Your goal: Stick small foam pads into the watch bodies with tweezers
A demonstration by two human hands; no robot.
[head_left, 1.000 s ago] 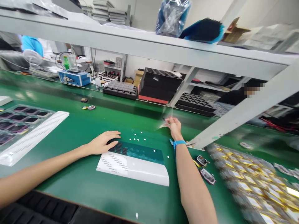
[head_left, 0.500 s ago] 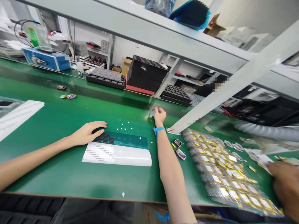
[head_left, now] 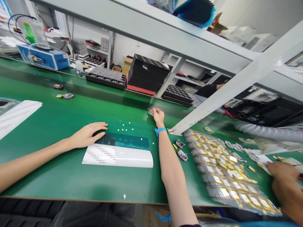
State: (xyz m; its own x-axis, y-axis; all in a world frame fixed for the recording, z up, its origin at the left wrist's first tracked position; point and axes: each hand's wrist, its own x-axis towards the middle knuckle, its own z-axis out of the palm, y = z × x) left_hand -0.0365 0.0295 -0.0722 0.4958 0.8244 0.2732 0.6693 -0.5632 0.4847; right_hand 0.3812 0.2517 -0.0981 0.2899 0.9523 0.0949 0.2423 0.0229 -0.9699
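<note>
My left hand lies flat on the green work surface, fingers stretched out. Its thumb rests at the left end of a teal film sheet bearing rows of small black pieces. Along the near side of that film is a white backing sheet, printed at its left part and curled at the right end. Farther off, my right hand, with a blue strap at the wrist, has its fingertips pinched together. Something thin shows at those fingertips, too blurred to name. Small white bits are scattered between the hands.
To the right lies a tray of yellow-edged cells, with a co-worker's hand beyond it. Two small device cases sit near the white post. Black trays are stacked at the back; a blue box stands far left.
My right hand has shifted slightly left, its fingers turned more to the left. My left hand stays on the film. The co-worker's hand has moved a little.
</note>
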